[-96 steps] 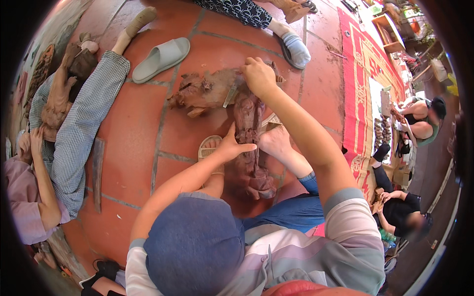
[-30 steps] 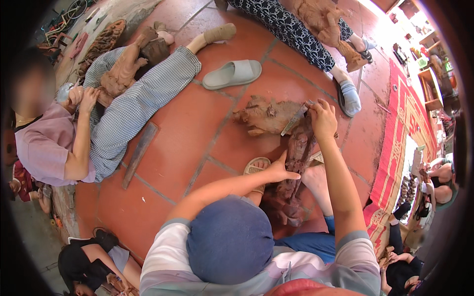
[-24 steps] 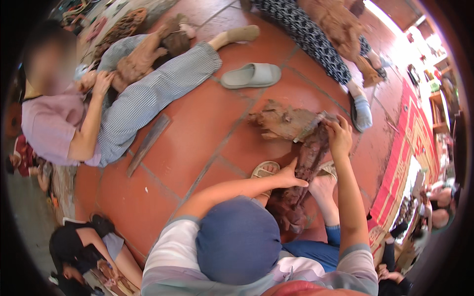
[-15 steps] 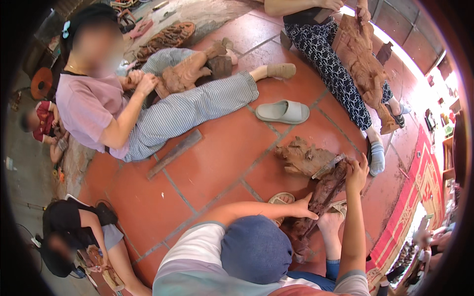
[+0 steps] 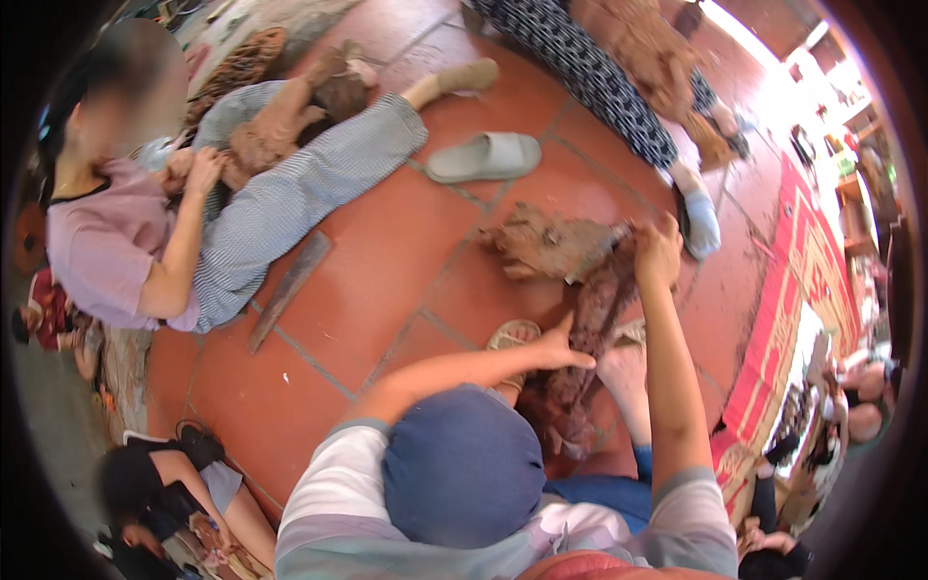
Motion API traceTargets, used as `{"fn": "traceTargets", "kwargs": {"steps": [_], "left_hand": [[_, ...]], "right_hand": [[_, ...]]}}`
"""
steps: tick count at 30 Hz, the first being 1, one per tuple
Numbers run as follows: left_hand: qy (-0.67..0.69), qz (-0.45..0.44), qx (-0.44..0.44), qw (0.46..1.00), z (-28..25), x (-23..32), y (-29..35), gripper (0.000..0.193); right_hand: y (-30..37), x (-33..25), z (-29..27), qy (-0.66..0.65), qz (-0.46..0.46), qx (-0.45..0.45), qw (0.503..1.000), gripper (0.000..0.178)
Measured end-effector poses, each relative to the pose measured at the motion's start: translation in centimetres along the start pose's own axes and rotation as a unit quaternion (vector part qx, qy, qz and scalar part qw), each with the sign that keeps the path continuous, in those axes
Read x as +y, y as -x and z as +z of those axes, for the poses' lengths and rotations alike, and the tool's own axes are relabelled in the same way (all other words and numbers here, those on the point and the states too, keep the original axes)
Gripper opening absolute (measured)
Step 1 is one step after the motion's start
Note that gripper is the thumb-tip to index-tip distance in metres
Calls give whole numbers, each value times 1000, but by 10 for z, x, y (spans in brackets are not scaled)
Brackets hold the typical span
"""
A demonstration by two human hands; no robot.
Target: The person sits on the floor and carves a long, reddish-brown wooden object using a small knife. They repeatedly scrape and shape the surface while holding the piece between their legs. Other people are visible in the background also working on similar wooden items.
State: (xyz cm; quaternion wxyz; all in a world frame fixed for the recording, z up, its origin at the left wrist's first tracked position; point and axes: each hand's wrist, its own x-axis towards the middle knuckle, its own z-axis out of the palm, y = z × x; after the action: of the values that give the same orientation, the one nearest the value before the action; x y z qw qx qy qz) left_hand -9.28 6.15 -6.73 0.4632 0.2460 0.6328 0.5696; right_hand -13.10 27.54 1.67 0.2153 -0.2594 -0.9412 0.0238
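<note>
A dark reddish-brown carved wood piece (image 5: pixel 596 309) slants between my feet, its lower end near my blue trousers. My left hand (image 5: pixel 561 350) is closed around its lower half, with the thumb on this side and the other fingers mostly hidden. At the upper end my right hand (image 5: pixel 658 253) is bent down with its fingers closed. What it grips is blurred and partly covered. Beside it a lighter, rough-edged piece of wood (image 5: pixel 546 242) rests on the tiles, touching or overlapping the dark one.
A grey slipper (image 5: pixel 483 157) and a flat wooden bar (image 5: pixel 290 290) lie on the red tiles. Co-workers sit around with carvings: one in striped trousers (image 5: pixel 290 188), one in patterned trousers (image 5: pixel 580 77), another at lower left (image 5: pixel 184 483). A red patterned mat (image 5: pixel 773 319) runs along the right.
The whole view has shifted, so the surroundings appear farther left and mostly higher. My right hand sits slightly farther up along the dark carving; my left hand keeps its hold.
</note>
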Motion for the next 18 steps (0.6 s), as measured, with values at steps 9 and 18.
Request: {"fn": "traceTargets", "kwargs": {"steps": [9, 18], "left_hand": [[58, -9, -33, 998, 3, -6, -2, 121], [99, -9, -58, 993, 1, -1, -6, 109]], "right_hand": [[29, 7, -3, -100, 95, 50, 989, 10], [46, 8, -3, -154, 140, 81, 975, 13]]}}
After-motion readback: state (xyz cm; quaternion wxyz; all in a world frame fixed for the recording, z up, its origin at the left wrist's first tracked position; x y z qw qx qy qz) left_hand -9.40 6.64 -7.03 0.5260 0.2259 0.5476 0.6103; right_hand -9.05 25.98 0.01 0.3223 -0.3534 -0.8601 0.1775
